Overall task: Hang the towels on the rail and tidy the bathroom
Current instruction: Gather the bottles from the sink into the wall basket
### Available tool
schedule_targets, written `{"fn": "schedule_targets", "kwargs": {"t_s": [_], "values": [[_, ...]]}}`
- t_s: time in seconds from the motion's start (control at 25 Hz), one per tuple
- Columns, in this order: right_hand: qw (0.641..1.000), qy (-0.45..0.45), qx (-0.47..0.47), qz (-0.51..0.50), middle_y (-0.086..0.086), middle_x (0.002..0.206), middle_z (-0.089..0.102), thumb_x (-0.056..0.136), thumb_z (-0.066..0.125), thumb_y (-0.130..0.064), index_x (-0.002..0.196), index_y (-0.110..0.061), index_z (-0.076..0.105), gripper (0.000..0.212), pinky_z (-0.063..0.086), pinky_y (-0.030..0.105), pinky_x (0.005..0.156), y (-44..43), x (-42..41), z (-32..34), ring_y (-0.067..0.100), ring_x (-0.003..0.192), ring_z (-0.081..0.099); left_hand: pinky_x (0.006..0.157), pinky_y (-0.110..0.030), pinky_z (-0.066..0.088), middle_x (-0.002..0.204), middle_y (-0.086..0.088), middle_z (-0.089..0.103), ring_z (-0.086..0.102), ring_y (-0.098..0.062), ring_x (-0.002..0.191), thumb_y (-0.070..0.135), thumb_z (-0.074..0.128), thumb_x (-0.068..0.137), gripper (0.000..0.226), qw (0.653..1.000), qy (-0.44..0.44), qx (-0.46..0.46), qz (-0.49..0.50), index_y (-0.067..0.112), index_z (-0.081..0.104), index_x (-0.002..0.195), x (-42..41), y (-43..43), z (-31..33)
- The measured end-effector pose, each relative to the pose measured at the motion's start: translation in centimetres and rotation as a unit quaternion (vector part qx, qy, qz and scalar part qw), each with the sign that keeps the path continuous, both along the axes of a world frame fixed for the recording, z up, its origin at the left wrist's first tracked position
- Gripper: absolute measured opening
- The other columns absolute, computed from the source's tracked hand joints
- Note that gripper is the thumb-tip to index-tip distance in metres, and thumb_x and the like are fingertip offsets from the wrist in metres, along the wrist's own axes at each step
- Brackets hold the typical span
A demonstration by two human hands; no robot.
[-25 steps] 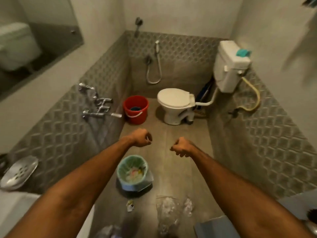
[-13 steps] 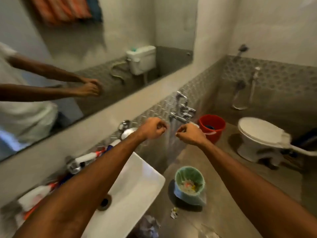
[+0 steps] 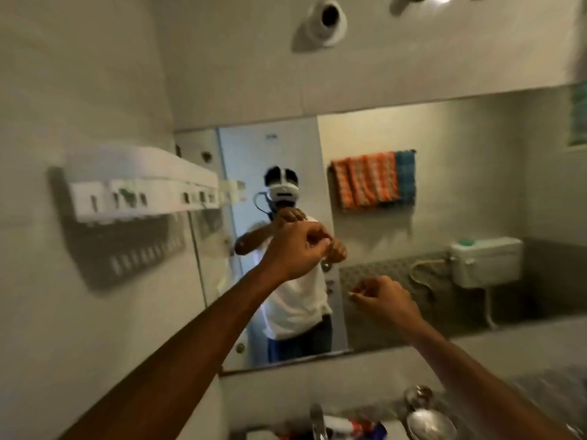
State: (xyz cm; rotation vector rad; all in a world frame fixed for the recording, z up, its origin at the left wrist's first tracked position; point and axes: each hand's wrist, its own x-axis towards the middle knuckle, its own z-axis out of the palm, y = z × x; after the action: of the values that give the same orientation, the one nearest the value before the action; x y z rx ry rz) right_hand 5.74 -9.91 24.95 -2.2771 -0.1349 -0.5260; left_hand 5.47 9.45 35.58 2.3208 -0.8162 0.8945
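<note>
I face the wall mirror (image 3: 460, 192). In its reflection an orange patterned towel (image 3: 365, 181) and a blue towel (image 3: 405, 177) hang side by side on a rail on the wall behind me. My left hand (image 3: 295, 249) is raised in front of the mirror with its fingers curled shut and nothing in it. My right hand (image 3: 384, 300) is lower and to the right, also a loose fist holding nothing. The mirror shows a person in a white shirt with both arms raised.
A white wall organiser (image 3: 136, 185) juts out on the left wall. Below are a tap (image 3: 317, 420), tubes on the ledge (image 3: 349, 427) and a steel soap dish (image 3: 430, 423). The toilet cistern (image 3: 486, 262) appears in the reflection. A white fitting (image 3: 324, 22) sits high on the wall.
My view has swung left and up from the toilet and floor bin to the mirror. Both fists stayed shut and rose, the left now higher than the right.
</note>
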Motion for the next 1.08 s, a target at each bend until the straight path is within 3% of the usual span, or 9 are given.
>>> {"fn": "schedule_targets", "kwargs": {"t_s": [0.12,0.28,0.52,0.68,0.84,0.96,1.08], "values": [[0.999,-0.015,0.008,0.042,-0.015,0.073,0.069,0.080,0.068,-0.054,0.068,-0.042,0.063,0.017,0.054,0.028,0.066,2.5,0.0,1.9,0.004,0.071,0.066,0.070,-0.013,0.048,0.087,0.006,0.072,0.064,-0.002,0.077,0.029,0.064,0.086,0.014,0.999,-0.004,-0.023,0.049,0.021,0.073,0.093,-1.2,3.0,0.6],[0.997,0.037,-0.027,0.061,-0.008,0.084,0.072,0.080,0.063,-0.054,0.083,-0.036,0.070,0.020,0.058,0.035,0.077,3.7,0.1,-1.0,0.014,0.080,0.068,0.074,-0.028,0.054,0.084,0.002,0.072,0.065,-0.010,0.077,0.028,0.063,0.086,0.014,0.987,0.116,0.009,0.108,0.019,0.073,0.090,-0.9,5.4,-6.4],[0.979,0.190,-0.067,0.024,-0.002,0.100,0.072,0.081,0.064,-0.045,0.097,-0.029,0.071,0.024,0.050,0.029,0.077,3.3,1.3,-14.5,0.021,0.092,0.065,0.075,-0.029,0.053,0.083,0.005,0.071,0.065,-0.013,0.079,0.028,0.065,0.082,0.010,0.941,0.301,0.022,0.153,0.023,0.073,0.086,1.3,6.5,-22.8],[0.950,0.309,0.029,-0.045,0.006,0.111,0.070,0.080,0.062,-0.039,0.114,-0.024,0.064,0.037,0.054,0.040,0.090,2.8,2.8,-25.1,0.030,0.104,0.065,0.066,-0.029,0.048,0.081,0.001,0.068,0.066,-0.023,0.082,0.026,0.064,0.078,0.004,0.898,0.398,0.020,0.186,0.024,0.066,0.075,4.4,7.0,-34.0],[0.915,0.364,0.137,-0.109,0.012,0.121,0.062,0.084,0.064,-0.046,0.136,-0.020,0.037,0.063,0.055,0.048,0.089,4.2,3.8,-31.5,0.034,0.107,0.062,0.084,-0.034,0.049,0.112,-0.007,0.069,0.062,-0.029,0.104,0.032,0.066,0.075,0.038,0.902,0.395,0.107,0.139,0.021,0.067,0.111,6.9,8.9,-40.6],[0.904,0.363,0.155,-0.162,0.013,0.129,0.054,0.082,0.065,-0.052,0.149,-0.025,0.018,0.086,0.050,0.046,0.095,6.1,4.9,-33.6,0.037,0.115,0.057,0.097,-0.037,0.044,0.134,-0.001,0.056,0.051,-0.025,0.122,0.042,0.068,0.070,0.069,0.890,0.384,0.176,0.173,0.026,0.050,0.135,7.8,9.3,-43.7],[0.903,0.347,0.143,-0.210,0.012,0.132,0.050,0.083,0.067,-0.048,0.152,-0.027,0.010,0.092,0.047,0.046,0.093,7.8,6.2,-34.4,0.038,0.117,0.055,0.097,-0.038,0.041,0.137,0.002,0.052,0.048,-0.023,0.122,0.048,0.063,0.075,0.073,0.880,0.374,0.221,0.191,0.026,0.040,0.140,8.0,9.1,-46.1]]}}
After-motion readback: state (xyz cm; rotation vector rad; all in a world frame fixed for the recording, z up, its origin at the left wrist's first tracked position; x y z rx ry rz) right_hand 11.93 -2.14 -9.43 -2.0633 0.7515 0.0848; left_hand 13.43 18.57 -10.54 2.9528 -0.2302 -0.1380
